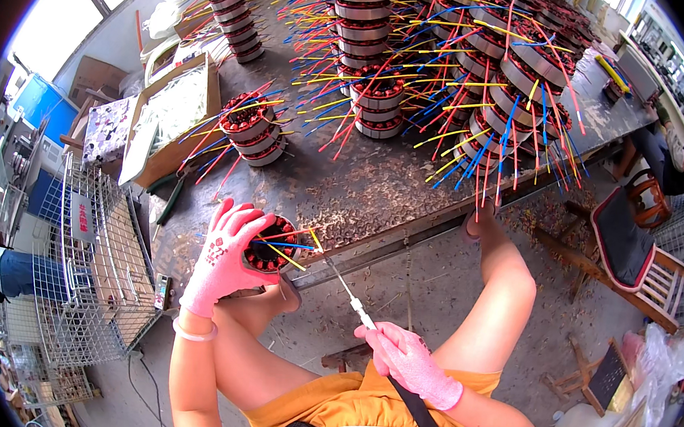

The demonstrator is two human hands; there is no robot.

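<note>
My left hand, in a pink glove, grips a motor stator at the table's front edge. Dark coils line the stator's round opening, and yellow, red and blue wires stick out of it to the right. In my gloved right hand, fingers closed, is a slim rod tool with a white grip section. Its thin shaft points up-left, with the far end close to the tip of a yellow wire. Whether they touch, I cannot tell. Just beyond my left hand stands a short stack of stators.
Tall stator stacks with spreading wires crowd the table. Dark-handled pliers lie near a cardboard box of white strips. A wire cart stands left. At right are a wooden chair and a seated person.
</note>
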